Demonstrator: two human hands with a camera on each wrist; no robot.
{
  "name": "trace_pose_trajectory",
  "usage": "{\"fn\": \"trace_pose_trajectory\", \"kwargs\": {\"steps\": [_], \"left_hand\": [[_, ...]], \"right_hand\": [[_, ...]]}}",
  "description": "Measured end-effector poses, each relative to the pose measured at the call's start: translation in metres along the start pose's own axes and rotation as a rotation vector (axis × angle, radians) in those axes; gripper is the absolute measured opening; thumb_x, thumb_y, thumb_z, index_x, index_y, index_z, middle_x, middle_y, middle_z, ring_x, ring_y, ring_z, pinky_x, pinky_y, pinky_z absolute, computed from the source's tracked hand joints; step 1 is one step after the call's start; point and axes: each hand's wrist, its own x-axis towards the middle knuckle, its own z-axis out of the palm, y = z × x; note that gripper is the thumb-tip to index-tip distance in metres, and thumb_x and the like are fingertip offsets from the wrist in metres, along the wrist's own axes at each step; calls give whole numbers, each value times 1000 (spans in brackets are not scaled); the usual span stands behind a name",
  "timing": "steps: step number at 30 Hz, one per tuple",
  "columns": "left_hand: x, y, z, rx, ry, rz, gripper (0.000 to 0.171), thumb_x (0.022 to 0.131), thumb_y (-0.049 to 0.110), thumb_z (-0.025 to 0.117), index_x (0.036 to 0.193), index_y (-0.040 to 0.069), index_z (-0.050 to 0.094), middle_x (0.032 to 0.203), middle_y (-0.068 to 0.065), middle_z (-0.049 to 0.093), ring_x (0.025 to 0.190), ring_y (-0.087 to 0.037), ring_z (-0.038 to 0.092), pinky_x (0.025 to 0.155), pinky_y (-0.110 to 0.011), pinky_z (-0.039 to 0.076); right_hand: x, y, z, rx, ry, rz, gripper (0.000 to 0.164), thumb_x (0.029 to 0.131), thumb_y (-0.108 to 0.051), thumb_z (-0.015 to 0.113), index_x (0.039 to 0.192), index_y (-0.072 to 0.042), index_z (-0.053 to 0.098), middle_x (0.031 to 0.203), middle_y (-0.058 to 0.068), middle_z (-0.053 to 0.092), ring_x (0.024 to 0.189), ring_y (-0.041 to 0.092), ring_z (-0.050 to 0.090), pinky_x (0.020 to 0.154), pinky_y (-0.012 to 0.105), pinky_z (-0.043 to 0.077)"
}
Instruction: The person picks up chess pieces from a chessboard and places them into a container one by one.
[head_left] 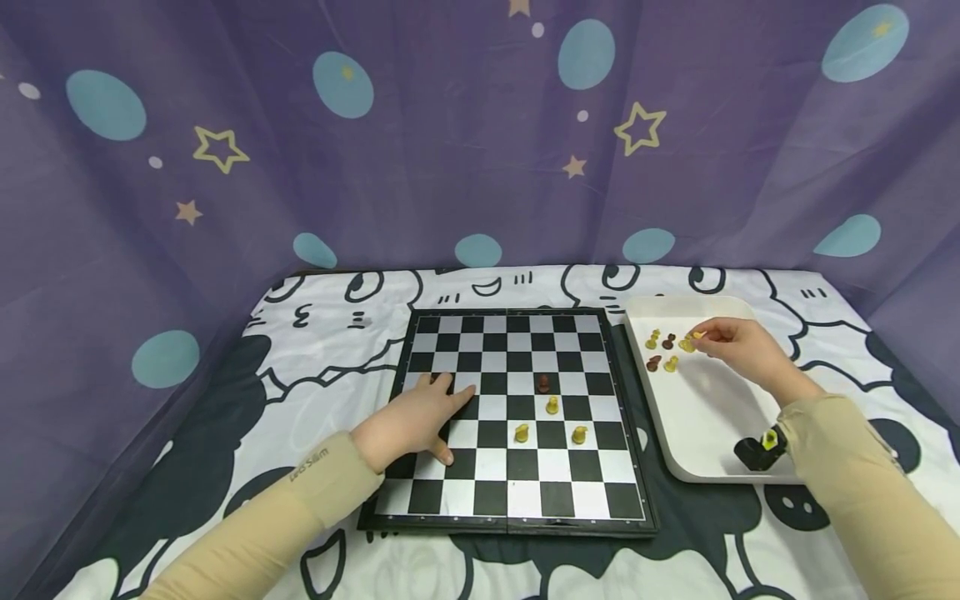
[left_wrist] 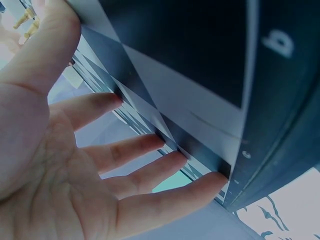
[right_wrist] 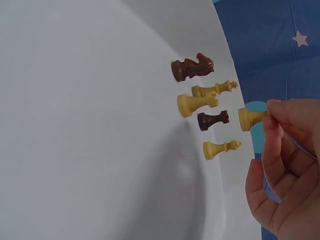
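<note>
- Purple curtain (head_left: 465, 167), backdrop beyond both my hands.
- Black-and-white patterned cloth (head_left: 330, 333), under everything.
- Chessboard (head_left: 491, 462), left of my right-hand pinch; my other hand is on its left part.
- White tray (head_left: 690, 425), below my pinch.
- My left hand (head_left: 412, 421), wide, fingers spread, fingertips at the board; holds nothing I can see.
- My right hand (head_left: 742, 350), narrow, thumb and finger pinching a yellow chess piece (right_wrist: 250, 119) over the tray; top hidden by fingers, type can't tell.
- In the tray, just left of the pinch: dark knight (right_wrist: 191, 67), tall yellow piece (right_wrist: 222, 87), yellow rook (right_wrist: 192, 103), dark rook (right_wrist: 212, 120), yellow bishop (right_wrist: 220, 148).
- On the board, right of my left hand: three yellow pieces (head_left: 552, 404), one reddish-brown piece (head_left: 543, 383).
</note>
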Motion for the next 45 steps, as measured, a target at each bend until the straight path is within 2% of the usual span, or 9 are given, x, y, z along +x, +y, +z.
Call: {"fn": "trace_pose_trajectory", "kwargs": {"steps": [3,11,16,23,32,45], "left_hand": [[0,0,0,3,-1,-1,100,58,39,84,145,12,41,136,-23,43,122,-43,41,94,-49,46],[0,0,0,3,7,4,100,58,39,84,144,12,42,133,-22,45,119,-42,42,93,-48,47],[0,1,-1,1,2,2,100,58,39,84,144,12,42,133,-22,45,120,-42,42,93,-49,46],[-2,2,-3,-2,-4,-7,99,59,38,84,144,12,41,136,-23,43,122,-43,40,94,-49,46],[-6,4,-6,-21,-20,-22,97,61,36,83,145,13,40,143,-25,37,128,-46,36,97,-50,44],[-5,4,-5,-20,-12,-17,98,61,36,83,145,13,39,143,-25,37,128,-46,36,98,-50,44]], "right_hand": [[0,4,3,-1,-11,22,30,90,-15,63,109,8,64,81,-2,66,67,-5,48,59,18,42],[-1,12,8,-17,-23,32,31,89,-13,63,110,9,63,88,10,69,68,-7,48,61,15,42],[-1,15,10,-8,-32,35,31,89,-13,63,110,10,62,87,10,68,67,-6,48,60,15,41],[-1,18,13,10,-23,33,29,89,-12,64,108,10,62,81,1,65,64,-5,47,58,16,41],[-2,19,15,6,-37,45,30,88,-13,65,107,10,62,83,6,66,63,-5,47,57,17,40],[-1,18,16,-27,-60,56,30,88,-13,65,107,10,62,81,5,65,63,-2,47,57,19,40]]}}
